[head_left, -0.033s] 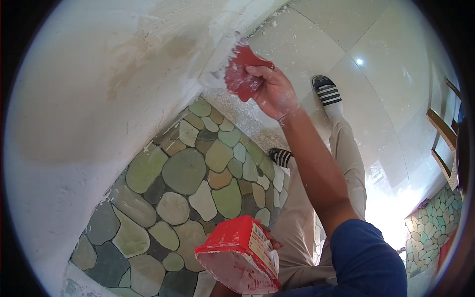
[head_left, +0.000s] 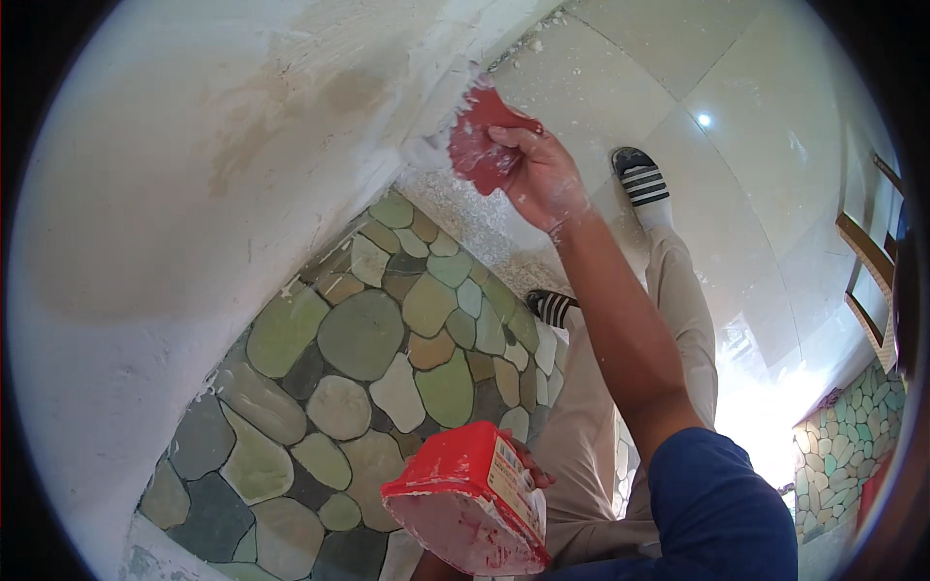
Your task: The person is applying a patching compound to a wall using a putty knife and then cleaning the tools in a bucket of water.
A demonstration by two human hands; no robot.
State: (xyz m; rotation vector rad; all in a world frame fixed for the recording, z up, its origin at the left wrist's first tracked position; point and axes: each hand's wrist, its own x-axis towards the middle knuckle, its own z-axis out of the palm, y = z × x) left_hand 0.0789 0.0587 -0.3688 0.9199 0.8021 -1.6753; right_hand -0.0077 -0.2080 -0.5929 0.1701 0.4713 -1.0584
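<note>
A red, flexible-looking scraper (head_left: pixel 475 145) coated in white paste is in my right hand (head_left: pixel 542 184), thumb pressed over its face, at the lower edge of a white, patchy wall (head_left: pixel 223 145). White paste clings along the blade and on the wall beside it. My left hand (head_left: pixel 533 465), mostly hidden, grips a red plastic container (head_left: pixel 455 455) low in the view, with white paste smeared inside it and around its rim.
Pebble-patterned floor (head_left: pixel 358 339) lies below the wall, next to pale glossy tiles (head_left: pixel 736 165) sprinkled with white debris. My striped sandals (head_left: pixel 639 174) and legs are beneath me. A wooden frame (head_left: pixel 862 252) stands at the far right, with bright glare below it.
My right hand and the scraper have shifted slightly to the right along the wall's edge. The container in my left hand looks the same.
</note>
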